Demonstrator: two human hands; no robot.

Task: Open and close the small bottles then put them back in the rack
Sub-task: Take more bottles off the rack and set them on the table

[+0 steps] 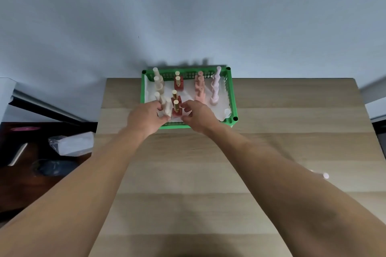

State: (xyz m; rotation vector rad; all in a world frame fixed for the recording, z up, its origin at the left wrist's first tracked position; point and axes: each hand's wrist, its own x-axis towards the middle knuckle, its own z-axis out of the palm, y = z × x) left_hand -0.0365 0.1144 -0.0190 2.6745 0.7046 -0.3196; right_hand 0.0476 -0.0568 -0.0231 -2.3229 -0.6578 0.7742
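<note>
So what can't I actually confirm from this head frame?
- Left hand: fingers hidden behind its back and the cream bottle; grip unclear.
- Right hand: fingers curl near the nearest red bottle; contact unclear.
- Green rack: near wall covered by both hands.
- Bottle caps: too small and blurred to tell whether they are tight.

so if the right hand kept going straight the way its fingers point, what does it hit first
Most likely the nearest red bottle with the gold cap in the green rack. The right hand has curled fingers pointing left and forward, right beside it, though depth is hard to judge.
</note>
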